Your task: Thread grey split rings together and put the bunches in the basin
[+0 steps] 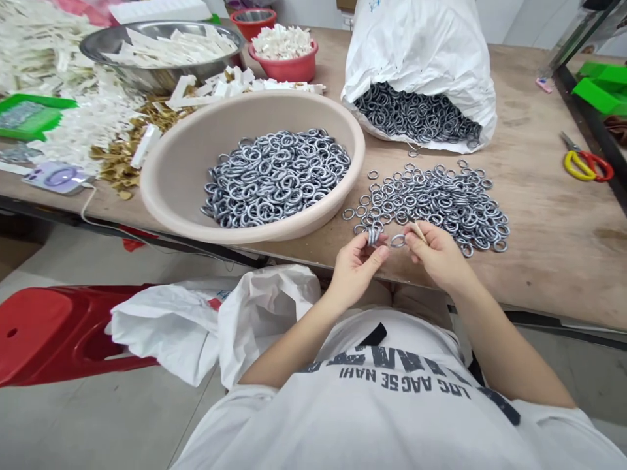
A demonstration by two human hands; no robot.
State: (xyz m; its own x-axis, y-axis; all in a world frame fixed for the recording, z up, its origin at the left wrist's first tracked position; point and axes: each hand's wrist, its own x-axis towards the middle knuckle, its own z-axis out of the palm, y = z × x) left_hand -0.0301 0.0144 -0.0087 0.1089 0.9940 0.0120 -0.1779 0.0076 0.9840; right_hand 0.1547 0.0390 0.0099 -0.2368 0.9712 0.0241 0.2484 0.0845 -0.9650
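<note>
Several grey rings (374, 235) are bunched between the thumb and fingers of my left hand (353, 269), at the table's front edge. Just beside them, my right hand (441, 254) pinches a single grey ring (397, 241), along with a small thin tool (417, 231) that has a pale handle and a dark tip. Its exact kind is not clear. Beyond both hands spreads a loose pile of grey rings (441, 199) on the wooden table. To the left stands a wide beige basin (169, 176) with many more such rings in it.
A white sack (416, 46) lies behind the pile, its mouth open on more rings. Scissors (585, 162) with yellow and red handles lie at right. A steel bowl (166, 78), a red bowl (289, 67) and a phone (57, 176) are at left. A red stool (44, 326) stands below.
</note>
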